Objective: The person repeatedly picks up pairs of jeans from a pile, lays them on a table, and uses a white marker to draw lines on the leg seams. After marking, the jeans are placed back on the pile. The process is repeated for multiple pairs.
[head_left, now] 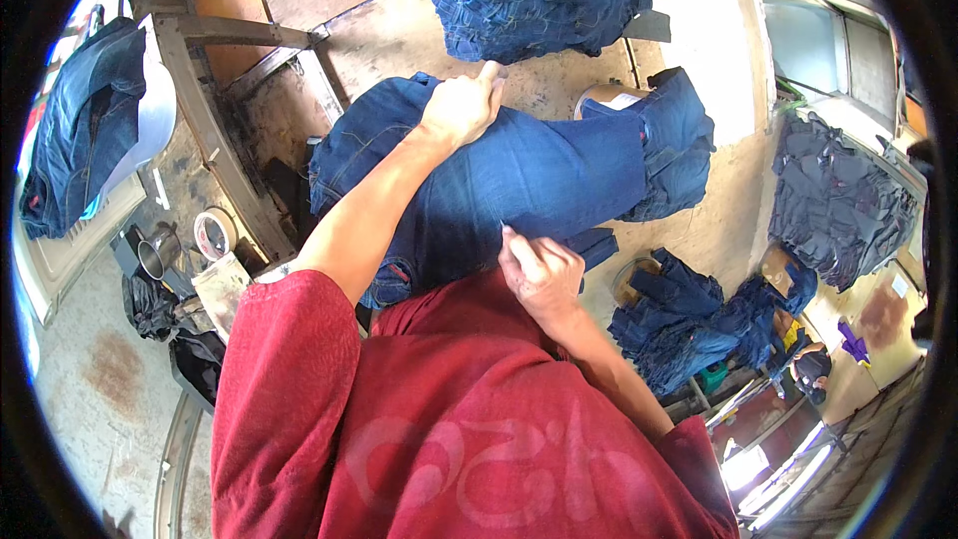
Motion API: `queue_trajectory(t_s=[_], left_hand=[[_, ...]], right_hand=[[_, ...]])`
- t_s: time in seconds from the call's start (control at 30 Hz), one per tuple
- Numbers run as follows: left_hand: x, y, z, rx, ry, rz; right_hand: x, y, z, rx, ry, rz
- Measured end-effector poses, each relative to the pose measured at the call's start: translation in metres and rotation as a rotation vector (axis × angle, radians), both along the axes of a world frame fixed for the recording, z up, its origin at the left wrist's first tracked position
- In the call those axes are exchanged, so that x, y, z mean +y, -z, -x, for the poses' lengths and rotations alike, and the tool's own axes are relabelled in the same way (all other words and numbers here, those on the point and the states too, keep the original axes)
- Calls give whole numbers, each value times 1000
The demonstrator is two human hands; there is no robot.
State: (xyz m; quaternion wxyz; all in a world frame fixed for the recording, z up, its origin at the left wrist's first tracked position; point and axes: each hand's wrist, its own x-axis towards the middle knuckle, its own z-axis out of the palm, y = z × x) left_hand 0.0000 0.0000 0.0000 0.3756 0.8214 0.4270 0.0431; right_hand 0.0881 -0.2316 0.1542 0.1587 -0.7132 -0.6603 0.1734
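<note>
A pair of blue denim jeans lies across in front of me, its leg stretched to the right over a rounded support. My left hand is closed at the far edge of the denim, its fingers curled over the cloth. Nearer to me, my right hand is closed in a pinch, thumb and forefinger touching the denim's near side. A tiny pale point shows at those fingertips; what they hold is too small to name.
A tall pile of jeans stands beyond the work. At the left are more jeans, a tape roll and a metal mug. On the right lie dark folded garments and heaped jeans; another person is farther off.
</note>
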Motion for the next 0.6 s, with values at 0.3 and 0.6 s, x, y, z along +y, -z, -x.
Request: queue_trajectory(t_s=[0.3,0.6], left_hand=[[-4,3,-4,-16,-4,-19],[-1,10,-1,-34,-2,-50]], right_hand=[[24,17,-1,15,40,-165],[13,16,-3,123,69,-198]])
